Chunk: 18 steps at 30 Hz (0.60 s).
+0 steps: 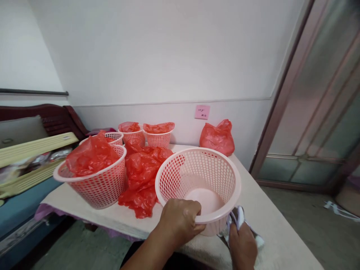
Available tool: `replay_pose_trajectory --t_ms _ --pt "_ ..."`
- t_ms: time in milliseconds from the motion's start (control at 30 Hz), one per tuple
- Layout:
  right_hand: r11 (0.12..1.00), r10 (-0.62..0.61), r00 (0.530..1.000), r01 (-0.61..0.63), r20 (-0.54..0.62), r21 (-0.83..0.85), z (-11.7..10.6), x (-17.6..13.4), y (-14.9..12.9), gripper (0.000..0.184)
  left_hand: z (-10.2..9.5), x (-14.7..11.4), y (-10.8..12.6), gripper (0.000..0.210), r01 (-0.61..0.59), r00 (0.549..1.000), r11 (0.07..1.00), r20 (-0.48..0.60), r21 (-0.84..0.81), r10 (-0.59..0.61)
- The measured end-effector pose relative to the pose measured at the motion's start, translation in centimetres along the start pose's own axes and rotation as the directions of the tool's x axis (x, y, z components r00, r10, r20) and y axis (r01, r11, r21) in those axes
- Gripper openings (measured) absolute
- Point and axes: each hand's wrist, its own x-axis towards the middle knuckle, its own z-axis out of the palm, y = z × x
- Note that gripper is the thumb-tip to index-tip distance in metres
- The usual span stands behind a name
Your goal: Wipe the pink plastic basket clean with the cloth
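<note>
A pink plastic basket [209,180] with nothing inside stands tilted toward me at the table's near side. My left hand [181,217] grips its front rim, fingers wrapped over the edge. Beside the basket's lower right wall, my right hand [242,243] is closed on a crumpled white and dark cloth [239,217]. Whether the cloth touches the basket wall I cannot tell. Left of this basket lies a heap of red plastic bags [143,172]. Another pink basket [98,187] farther left holds a red bag [91,155].
Smaller pink baskets [159,140] with red bags stand along the wall. A full red bag [218,138] sits at the back right under a pink note [202,111]. The white table [281,228] ends at the right, near a glass door [306,150]. A bed [17,210] is left.
</note>
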Motion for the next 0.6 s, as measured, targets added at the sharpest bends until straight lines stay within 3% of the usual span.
replay_pose_trajectory --t_ms 333,533,600 --pt "0.989 -0.144 0.965 0.136 -0.221 -0.049 1.4 -0.8 1.2 0.031 -0.5 0.3 1.2 0.023 0.025 1.0 0.999 -0.015 0.034 -0.025" --pt "0.964 -0.259 0.91 0.264 -0.325 -0.031 1.5 -2.0 1.6 0.029 -0.8 0.6 1.7 0.022 0.006 1.0 0.998 -0.029 0.06 -0.004" --pt "0.945 -0.322 0.871 0.319 -0.37 -0.071 1.5 -2.8 1.9 0.03 -0.9 0.9 1.8 0.023 -0.002 0.999 0.998 -0.035 0.064 0.005"
